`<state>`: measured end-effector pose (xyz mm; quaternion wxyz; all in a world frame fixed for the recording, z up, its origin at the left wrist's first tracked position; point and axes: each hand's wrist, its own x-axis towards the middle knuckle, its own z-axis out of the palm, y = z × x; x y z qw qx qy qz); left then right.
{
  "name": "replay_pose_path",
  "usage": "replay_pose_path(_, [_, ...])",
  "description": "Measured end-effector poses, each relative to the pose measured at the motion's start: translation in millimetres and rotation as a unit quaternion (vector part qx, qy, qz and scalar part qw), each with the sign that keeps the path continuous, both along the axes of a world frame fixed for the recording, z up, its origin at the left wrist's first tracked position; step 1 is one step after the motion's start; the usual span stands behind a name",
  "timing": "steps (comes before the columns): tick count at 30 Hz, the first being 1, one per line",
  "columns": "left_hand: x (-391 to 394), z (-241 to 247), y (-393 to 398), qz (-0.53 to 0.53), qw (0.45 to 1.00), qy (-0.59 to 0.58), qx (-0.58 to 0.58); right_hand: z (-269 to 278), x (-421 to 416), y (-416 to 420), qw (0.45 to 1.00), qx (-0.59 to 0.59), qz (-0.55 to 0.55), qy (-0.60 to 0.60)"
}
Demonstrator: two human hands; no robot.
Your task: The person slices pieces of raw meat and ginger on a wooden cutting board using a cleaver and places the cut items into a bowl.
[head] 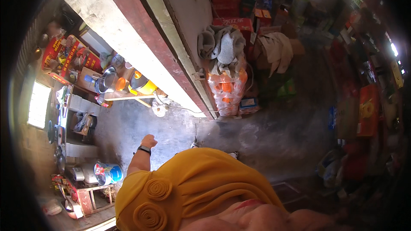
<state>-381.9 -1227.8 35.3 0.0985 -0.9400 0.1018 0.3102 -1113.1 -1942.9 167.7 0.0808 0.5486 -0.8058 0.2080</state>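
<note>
My left hand (149, 141), with a dark band on its wrist (144, 149), hangs over the concrete floor (173, 125) at my left side. Its fingers look curled in, and I see nothing in them. My right hand is out of view. The mustard-yellow top (218, 173) I wear fills the bottom middle, with shoe tips (194, 144) showing past it. Before me stands the end of a painted wall (138, 48). Just right of that wall is a plastic-wrapped pack of orange-capped bottles (226, 93), with a grey cloth (224, 45) draped on top.
Left of the wall, a wooden table (128, 97) bears a yellow-and-black pot (143, 83) and a dark pan (109, 76). A blue-and-white bucket (112, 174) stands near a red wooden frame (93, 200). Cartons (366, 110) line the dim right side. A cable (179, 106) runs along the wall base.
</note>
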Motion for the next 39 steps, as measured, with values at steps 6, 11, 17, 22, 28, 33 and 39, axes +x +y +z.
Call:
replay_pose_path(6, [12.8,-17.5,14.9,0.017,0.997,-0.018,-0.069,7.9,52.5,4.2,1.0,-0.003,0.009,0.028])
replay_pose_path(11, [-2.6,-64.1,72.3,0.048,0.984,-0.065,-0.159,15.6,124.3,8.1,0.996,-0.009,0.047,0.069])
replay_pose_path(17, [-15.4,-83.1,173.8,0.125,0.968,-0.084,-0.202,20.0,251.7,20.3,0.984,-0.017,0.117,0.134])
replay_pose_path(22, [-10.8,-90.4,268.8,0.193,0.968,-0.053,-0.153,11.8,357.4,46.3,0.961,-0.011,0.187,0.203])
replay_pose_path(28, [-12.1,-110.5,328.7,0.225,0.96,-0.043,-0.161,-12.3,459.9,95.8,0.981,-0.018,0.166,0.099])
replay_pose_path(33, [12.4,-108.4,334.5,0.237,0.952,0.022,-0.192,22.4,546.9,183.2,0.956,-0.083,0.208,0.19])
replay_pose_path(39, [58.2,-118.0,357.8,0.248,0.939,-0.018,-0.236,8.9,606.8,240.6,0.969,-0.056,0.188,0.15])
